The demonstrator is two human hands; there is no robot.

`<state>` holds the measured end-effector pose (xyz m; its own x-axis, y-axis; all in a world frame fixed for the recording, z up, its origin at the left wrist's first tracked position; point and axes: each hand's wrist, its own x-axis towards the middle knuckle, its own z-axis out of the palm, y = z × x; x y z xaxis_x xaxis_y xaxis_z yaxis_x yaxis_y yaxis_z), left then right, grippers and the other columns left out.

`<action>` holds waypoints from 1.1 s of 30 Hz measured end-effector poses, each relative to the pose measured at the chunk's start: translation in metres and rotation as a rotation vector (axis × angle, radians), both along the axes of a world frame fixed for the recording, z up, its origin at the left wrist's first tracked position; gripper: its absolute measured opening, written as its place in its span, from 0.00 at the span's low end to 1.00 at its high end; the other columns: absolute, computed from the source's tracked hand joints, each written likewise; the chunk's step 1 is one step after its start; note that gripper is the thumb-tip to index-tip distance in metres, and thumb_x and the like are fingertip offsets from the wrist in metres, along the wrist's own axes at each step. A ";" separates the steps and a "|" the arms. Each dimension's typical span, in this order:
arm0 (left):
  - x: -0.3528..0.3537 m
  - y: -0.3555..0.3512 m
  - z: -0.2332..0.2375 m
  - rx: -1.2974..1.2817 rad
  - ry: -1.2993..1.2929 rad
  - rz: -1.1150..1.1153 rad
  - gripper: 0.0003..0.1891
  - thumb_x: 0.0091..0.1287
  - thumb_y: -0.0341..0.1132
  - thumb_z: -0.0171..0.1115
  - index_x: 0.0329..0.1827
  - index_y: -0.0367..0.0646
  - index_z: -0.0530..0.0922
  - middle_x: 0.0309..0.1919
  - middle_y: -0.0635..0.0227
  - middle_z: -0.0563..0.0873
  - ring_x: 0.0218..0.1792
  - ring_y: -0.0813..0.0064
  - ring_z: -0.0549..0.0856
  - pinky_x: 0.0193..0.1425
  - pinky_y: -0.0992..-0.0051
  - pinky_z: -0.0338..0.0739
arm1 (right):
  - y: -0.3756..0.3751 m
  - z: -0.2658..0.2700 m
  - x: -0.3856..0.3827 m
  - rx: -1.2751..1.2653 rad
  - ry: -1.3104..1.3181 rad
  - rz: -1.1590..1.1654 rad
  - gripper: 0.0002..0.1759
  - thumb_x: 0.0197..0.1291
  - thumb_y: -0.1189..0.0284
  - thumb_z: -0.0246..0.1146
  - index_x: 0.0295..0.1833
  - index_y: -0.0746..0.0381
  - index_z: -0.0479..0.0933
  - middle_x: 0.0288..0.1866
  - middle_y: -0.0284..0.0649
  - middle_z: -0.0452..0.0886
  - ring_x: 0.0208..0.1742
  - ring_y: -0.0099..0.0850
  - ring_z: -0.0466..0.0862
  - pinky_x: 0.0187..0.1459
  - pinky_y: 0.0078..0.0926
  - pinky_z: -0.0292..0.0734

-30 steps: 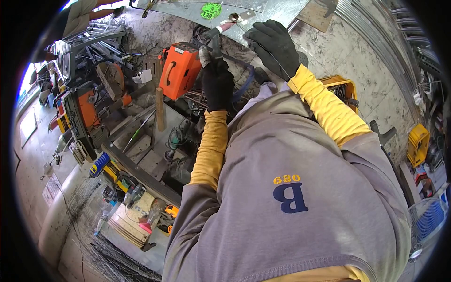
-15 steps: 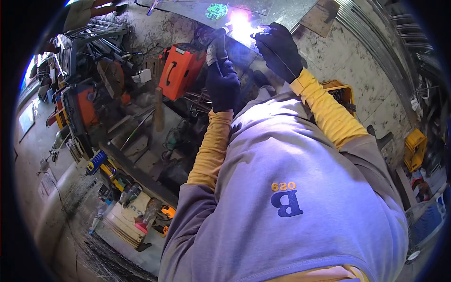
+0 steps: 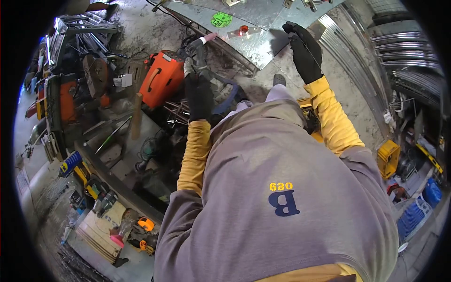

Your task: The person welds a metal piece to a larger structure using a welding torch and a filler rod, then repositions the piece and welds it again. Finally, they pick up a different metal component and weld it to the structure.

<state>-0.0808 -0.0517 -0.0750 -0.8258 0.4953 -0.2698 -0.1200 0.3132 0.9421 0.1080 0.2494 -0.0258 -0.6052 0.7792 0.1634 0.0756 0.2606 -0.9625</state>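
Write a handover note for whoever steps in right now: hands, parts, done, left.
Left hand: black glove, shut on the welding torch; its tip is off the sheet, no arc lit.
Right hand: black glove, pinching a thin filler rod at the sheet's right edge.
Parts: a small metal tab lies on the metal sheet; the orange welder stands to the left.
Done: one spot on the tab glows red.
Left: whether the tab is fully joined cannot be told.

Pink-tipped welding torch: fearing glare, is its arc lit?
Off: no flash at the pink-tipped welding torch in the gloved left hand; only a red glow on the grey metal sheet.
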 end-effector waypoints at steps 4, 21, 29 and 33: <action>0.016 -0.001 0.027 -0.188 0.099 -0.027 0.29 0.82 0.33 0.59 0.85 0.38 0.73 0.51 0.57 0.91 0.42 0.71 0.88 0.49 0.65 0.84 | 0.006 0.005 -0.024 -0.069 0.036 0.087 0.20 0.80 0.73 0.62 0.71 0.63 0.86 0.64 0.36 0.93 0.63 0.26 0.89 0.68 0.25 0.81; -0.027 0.039 0.017 -0.135 0.210 -0.265 0.34 0.81 0.38 0.60 0.89 0.40 0.69 0.62 0.43 0.90 0.60 0.48 0.92 0.65 0.59 0.84 | -0.027 -0.005 -0.083 0.255 -0.305 0.228 0.24 0.78 0.69 0.63 0.74 0.63 0.83 0.64 0.46 0.92 0.64 0.32 0.89 0.68 0.33 0.82; -0.031 0.052 0.051 -0.108 0.104 -0.236 0.34 0.81 0.38 0.61 0.89 0.39 0.68 0.56 0.48 0.89 0.49 0.56 0.91 0.55 0.61 0.85 | -0.036 -0.010 -0.050 -0.165 -0.023 0.127 0.21 0.85 0.71 0.60 0.75 0.68 0.83 0.67 0.44 0.91 0.67 0.34 0.89 0.72 0.33 0.82; -0.023 0.046 0.058 0.019 -0.044 -0.097 0.29 0.83 0.36 0.59 0.85 0.38 0.72 0.38 0.65 0.84 0.27 0.75 0.80 0.33 0.67 0.80 | -0.026 0.013 -0.020 -0.295 0.036 0.184 0.21 0.84 0.68 0.63 0.73 0.68 0.84 0.69 0.44 0.89 0.68 0.34 0.88 0.74 0.35 0.80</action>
<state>-0.1034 -0.0060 -0.0166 -0.7609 0.5782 -0.2944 -0.1313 0.3072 0.9425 0.0883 0.2234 -0.0128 -0.7378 0.6744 -0.0287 0.0178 -0.0231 -0.9996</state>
